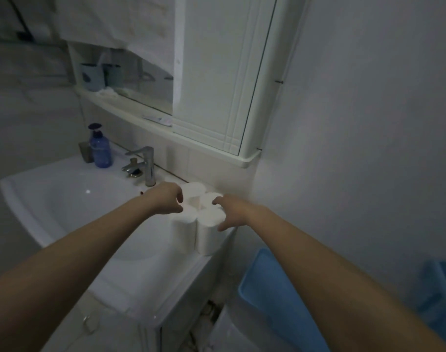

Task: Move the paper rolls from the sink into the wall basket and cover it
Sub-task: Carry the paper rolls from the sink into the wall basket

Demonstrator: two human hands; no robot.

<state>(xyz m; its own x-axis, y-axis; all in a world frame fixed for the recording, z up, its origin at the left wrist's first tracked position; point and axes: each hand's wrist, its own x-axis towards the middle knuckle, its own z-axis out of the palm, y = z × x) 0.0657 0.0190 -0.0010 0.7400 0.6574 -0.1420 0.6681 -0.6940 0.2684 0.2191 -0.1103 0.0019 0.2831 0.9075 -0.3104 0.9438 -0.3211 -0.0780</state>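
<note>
Several white paper rolls [206, 235] stand upright in a tight cluster on the right rim of the white sink [64, 199], against the tiled wall. My left hand [167, 199] rests on the cluster's left side, fingers curled over the tops. On the right side, my right hand [232, 212] has its fingers spread over the rolls. Whether either hand grips a roll is unclear. A blue basket [275, 301] sits low at the right, below the sink's edge; part of another blue piece [443, 288] shows at the far right.
A chrome tap [144, 165] stands behind the basin, with a blue soap bottle [100, 148] to its left. Above hangs a white mirror cabinet [217, 72] with a shelf holding cups [100, 76]. A plain white wall fills the right side.
</note>
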